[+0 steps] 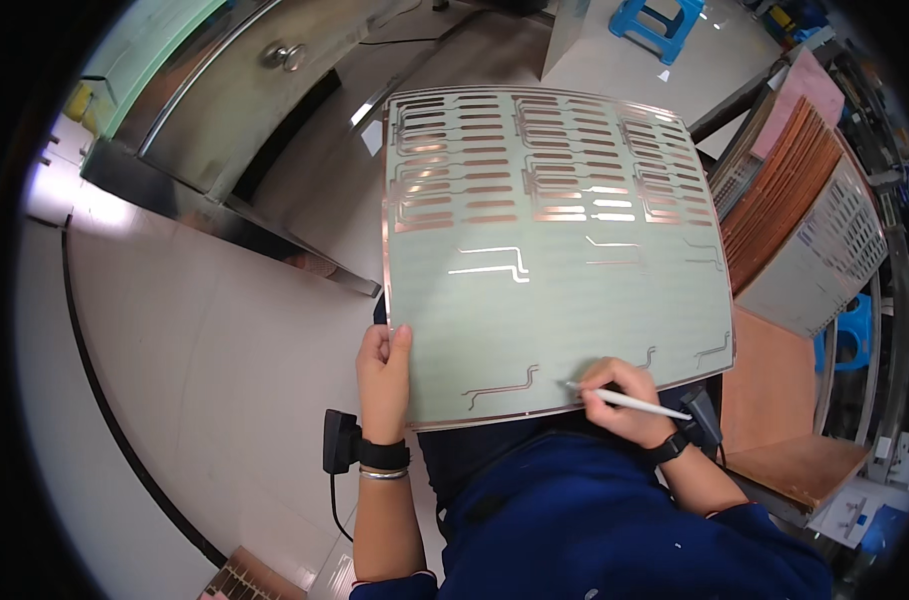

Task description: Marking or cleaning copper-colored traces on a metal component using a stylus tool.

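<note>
A large pale green flexible sheet (554, 250) with copper-coloured slot patterns across its upper half rests tilted over my lap. My left hand (384, 375) grips its lower left edge, thumb on top. My right hand (624, 400) holds a thin white pen-like tool (629, 400) whose tip touches the sheet near its lower edge, beside a copper trace. Both wrists wear dark bands, and the left one carries a small black device.
A stack of similar copper and green sheets (804, 210) leans on a wooden table (774, 400) at the right. A metal cabinet with a round knob (244, 90) stands at upper left. A blue stool (659, 25) is at the top. The floor (194, 380) is light.
</note>
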{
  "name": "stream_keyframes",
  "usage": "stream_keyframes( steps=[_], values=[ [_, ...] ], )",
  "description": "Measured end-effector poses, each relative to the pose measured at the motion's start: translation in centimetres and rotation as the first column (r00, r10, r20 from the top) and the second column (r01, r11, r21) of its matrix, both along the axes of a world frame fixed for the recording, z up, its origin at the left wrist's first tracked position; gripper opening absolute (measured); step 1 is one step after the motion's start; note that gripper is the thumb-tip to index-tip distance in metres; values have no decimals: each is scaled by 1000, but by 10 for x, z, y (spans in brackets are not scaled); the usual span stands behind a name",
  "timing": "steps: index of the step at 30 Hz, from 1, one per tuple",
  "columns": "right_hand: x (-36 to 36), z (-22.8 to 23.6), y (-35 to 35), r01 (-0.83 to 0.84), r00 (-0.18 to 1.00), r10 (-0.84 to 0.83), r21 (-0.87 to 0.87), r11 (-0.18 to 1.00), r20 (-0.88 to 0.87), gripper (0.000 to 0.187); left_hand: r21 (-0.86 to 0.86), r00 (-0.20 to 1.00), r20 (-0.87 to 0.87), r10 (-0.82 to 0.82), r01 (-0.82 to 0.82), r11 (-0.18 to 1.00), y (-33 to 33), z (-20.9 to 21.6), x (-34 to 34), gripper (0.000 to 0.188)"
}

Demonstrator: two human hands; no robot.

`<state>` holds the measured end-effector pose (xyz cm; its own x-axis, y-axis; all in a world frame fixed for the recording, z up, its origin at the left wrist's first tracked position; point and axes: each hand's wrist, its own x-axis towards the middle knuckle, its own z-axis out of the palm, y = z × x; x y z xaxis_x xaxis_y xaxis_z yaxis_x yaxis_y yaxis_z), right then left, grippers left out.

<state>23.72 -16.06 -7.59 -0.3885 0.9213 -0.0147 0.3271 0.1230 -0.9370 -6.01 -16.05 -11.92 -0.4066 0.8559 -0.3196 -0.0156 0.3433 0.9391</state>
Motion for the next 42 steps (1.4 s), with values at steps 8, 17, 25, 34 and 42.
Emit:
stream_keyframes(
  steps=[8, 17, 25, 34, 42],
  values=[
    [15, -1, 0, -208, 970, 167, 242, 948, 179, 11, 8, 995, 98, -5, 4, 1000, 2, 7, 6, 28],
    [17, -1, 4, -139, 986, 125, 133, 981, 107, 11, 10, 999, 44, 6, -6, 1000, 2, 1, 3, 28],
    [18, 0, 3, -60, 995, 54, 76, 995, 82, 10, 6, 998, 63, 21, -22, 1000, 3, 4, 4, 27],
    [23, -5, 1, -16, 998, 13, 56, 998, 66, 8, 6, 998, 59, 9, -10, 1000, 1, 4, 4, 27],
    [16, -1, 11, -10, 995, 4, 61, 998, 98, 9, 0, 997, 75, 26, -27, 1000, 1, 4, 5, 27]
  ],
)
